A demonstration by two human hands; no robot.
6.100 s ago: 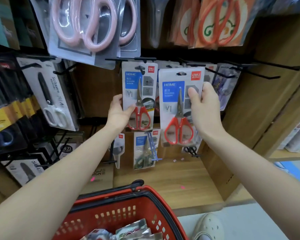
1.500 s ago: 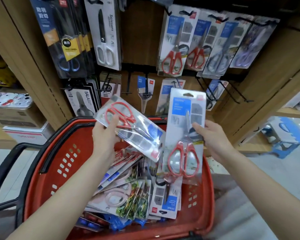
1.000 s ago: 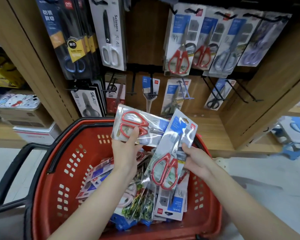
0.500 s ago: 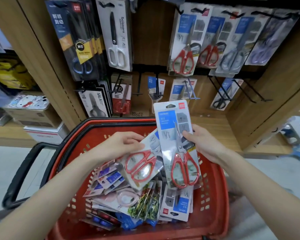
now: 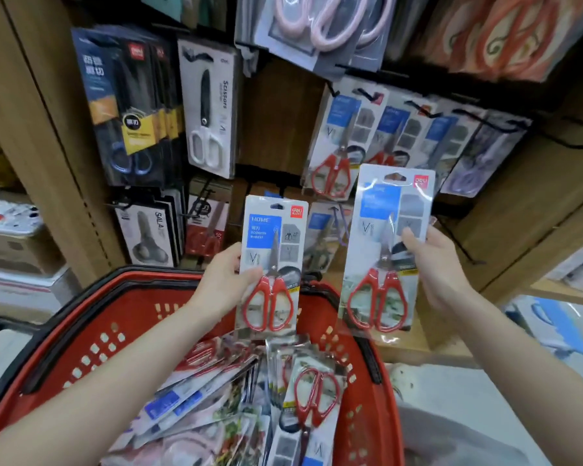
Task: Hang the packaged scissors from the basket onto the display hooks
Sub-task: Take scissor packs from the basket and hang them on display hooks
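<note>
Head view. Pinching one red-handled scissors pack (image 5: pixel 270 264) by its left edge with the left hand (image 5: pixel 221 284), thumb in front, fingers behind. Pinching a second pack (image 5: pixel 386 250) by its right edge with the right hand (image 5: pixel 435 267), likewise. Holding both upright above the red basket (image 5: pixel 115 317), long axis 12 to 6, hang-hole at 12, handles at 6. Matching hung packs (image 5: pixel 339 142) on display hooks (image 5: pixel 367 93) at 12 o'clock. Nearer the right hand's pack, so probably hanging that first. Needs lifting only, no turning.
</note>
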